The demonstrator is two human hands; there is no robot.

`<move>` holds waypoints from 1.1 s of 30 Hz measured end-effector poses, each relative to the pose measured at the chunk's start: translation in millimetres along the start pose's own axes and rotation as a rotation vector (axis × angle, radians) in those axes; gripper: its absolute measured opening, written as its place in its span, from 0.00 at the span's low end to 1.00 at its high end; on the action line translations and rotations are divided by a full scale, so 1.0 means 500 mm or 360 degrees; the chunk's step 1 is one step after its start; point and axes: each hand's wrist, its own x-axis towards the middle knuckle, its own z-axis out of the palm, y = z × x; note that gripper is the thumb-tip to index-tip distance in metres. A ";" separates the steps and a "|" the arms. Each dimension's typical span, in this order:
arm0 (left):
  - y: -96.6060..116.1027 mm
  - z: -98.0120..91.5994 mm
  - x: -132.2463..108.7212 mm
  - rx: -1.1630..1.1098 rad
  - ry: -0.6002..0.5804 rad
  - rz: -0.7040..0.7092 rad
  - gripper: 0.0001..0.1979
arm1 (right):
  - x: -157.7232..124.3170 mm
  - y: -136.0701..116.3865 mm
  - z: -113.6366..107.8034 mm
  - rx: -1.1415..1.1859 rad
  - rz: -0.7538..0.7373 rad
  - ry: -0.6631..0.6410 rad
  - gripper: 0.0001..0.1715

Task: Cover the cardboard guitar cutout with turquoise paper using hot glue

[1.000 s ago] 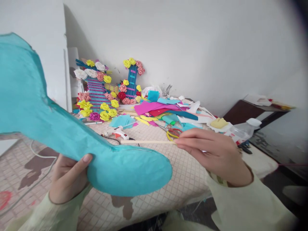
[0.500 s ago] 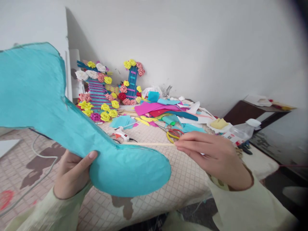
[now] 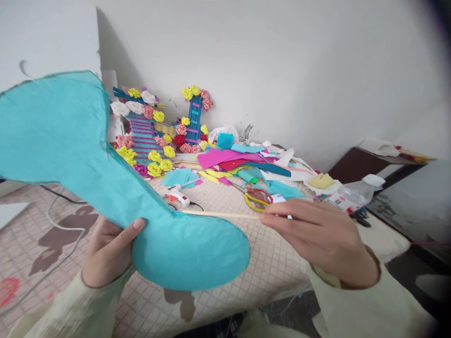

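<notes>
A large turquoise paper-covered shape (image 3: 116, 188), wide at upper left and rounded at lower right, is held up over the table. My left hand (image 3: 112, 251) grips its lower edge, thumb on the front and the other fingers behind. Between the fingertips of my right hand (image 3: 313, 234) is one end of a thin pale wooden stick (image 3: 225, 215). The stick's other end lies at the notch in the shape's upper edge; whether it touches the edge I cannot tell. Just beyond the stick are a white glue gun (image 3: 179, 196) and scissors (image 3: 259, 199) with red and yellow handles.
Coloured paper sheets (image 3: 218, 158) are heaped along the back of the table (image 3: 275, 267). Two panels (image 3: 148, 134) decorated with paper flowers lean near the wall. A phone (image 3: 277, 198) lies behind my right hand, with a clear plastic bottle (image 3: 355, 192) farther right. A cable (image 3: 70, 228) crosses the left side.
The turquoise shape's broad upper part has swung down and to the right. My right hand and the stick have shifted slightly right and down, and the phone now shows behind the fingers.
</notes>
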 end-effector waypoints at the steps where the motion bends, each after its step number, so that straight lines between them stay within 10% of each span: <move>1: 0.001 0.001 -0.001 -0.0014 0.0000 -0.0003 0.11 | -0.001 -0.002 -0.002 0.0013 0.0016 -0.0015 0.16; 9: -0.002 0.004 -0.002 -0.0070 -0.0023 -0.0045 0.11 | -0.003 -0.007 -0.018 -0.0208 -0.0323 -0.0012 0.11; 16: -0.013 -0.013 0.002 -0.0058 -0.0039 -0.0042 0.09 | 0.001 0.014 0.010 0.0048 0.0086 0.0219 0.14; 33: -0.017 -0.014 -0.001 -0.0046 0.0029 -0.0019 0.09 | -0.006 -0.002 0.017 0.0071 0.0038 0.0087 0.12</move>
